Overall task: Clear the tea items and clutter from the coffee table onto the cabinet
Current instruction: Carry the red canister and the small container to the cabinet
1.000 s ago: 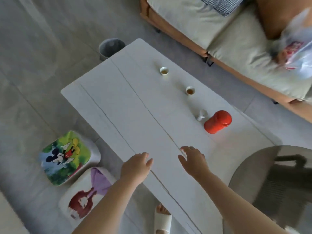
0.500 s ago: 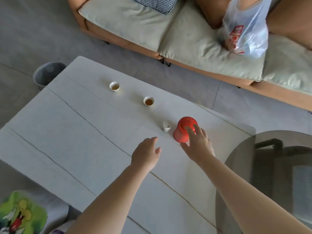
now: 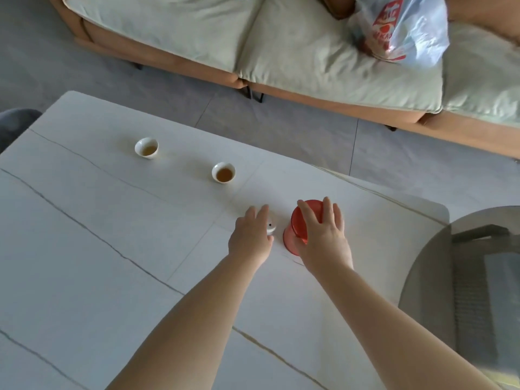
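We are looking down on the white coffee table (image 3: 112,249), and both of our bare arms reach out over it. Our right hand (image 3: 320,235) lies on top of the red canister (image 3: 298,229), fingers spread across its lid and far side, thumb on the near left; it covers the canister but we cannot tell whether it grips firmly. The canister stands toward the table's far right corner. Our left hand (image 3: 250,237) is just beside it, fingers loosely curled, touching a small white object (image 3: 271,228) that peeks out at the thumb side; whether the fingers have pinched it we cannot tell. Further along the far edge, to the left, two small white cups with brown tea stand well apart: one cup (image 3: 223,172) nearer our hands, the other cup (image 3: 146,148) closer to the far left corner. Beyond the table runs a sofa (image 3: 309,52) with pale green cushions, a plastic bag (image 3: 399,29) lying on it. A round glass table (image 3: 427,277) sits at the right.
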Demonstrator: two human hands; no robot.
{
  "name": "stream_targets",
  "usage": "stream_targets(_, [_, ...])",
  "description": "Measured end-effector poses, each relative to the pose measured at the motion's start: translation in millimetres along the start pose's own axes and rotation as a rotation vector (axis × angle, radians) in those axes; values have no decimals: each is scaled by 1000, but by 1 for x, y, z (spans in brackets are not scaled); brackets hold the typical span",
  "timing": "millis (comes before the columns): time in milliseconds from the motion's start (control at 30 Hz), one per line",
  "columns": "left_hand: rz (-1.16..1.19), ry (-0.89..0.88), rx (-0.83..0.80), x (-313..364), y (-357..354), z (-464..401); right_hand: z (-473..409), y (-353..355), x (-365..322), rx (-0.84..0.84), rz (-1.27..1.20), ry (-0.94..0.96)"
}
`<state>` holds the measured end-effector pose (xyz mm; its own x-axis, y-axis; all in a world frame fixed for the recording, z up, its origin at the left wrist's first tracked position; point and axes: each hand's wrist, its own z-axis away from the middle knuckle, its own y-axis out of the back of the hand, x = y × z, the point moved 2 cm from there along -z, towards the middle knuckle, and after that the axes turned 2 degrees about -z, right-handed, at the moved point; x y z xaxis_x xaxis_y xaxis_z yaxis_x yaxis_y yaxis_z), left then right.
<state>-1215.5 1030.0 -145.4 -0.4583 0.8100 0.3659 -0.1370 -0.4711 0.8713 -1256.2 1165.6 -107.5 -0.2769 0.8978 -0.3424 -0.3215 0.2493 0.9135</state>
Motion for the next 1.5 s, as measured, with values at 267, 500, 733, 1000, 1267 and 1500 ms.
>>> stream_targets(267, [55, -18, 3, -1, -11, -15, -3, 1, 4, 25, 35, 30])
stream_targets(500, [38, 17, 21, -15, 26, 28, -1, 29, -10, -25, -48, -23])
stream_targets(733, [78, 82, 130, -22, 125, 101, 41, 98, -80, -1, 4, 222])
stream_targets(1000, [45, 241, 259, -22, 268, 248, 127, 213, -180, -12, 19, 493])
stream_targets(1267, [102, 427, 454, -44, 356, 425, 252, 262, -285, -53, 68, 799])
stream_targets(1500, [302, 695, 536, -92, 361, 593, 382, 247, -371, -183, 25, 1046])
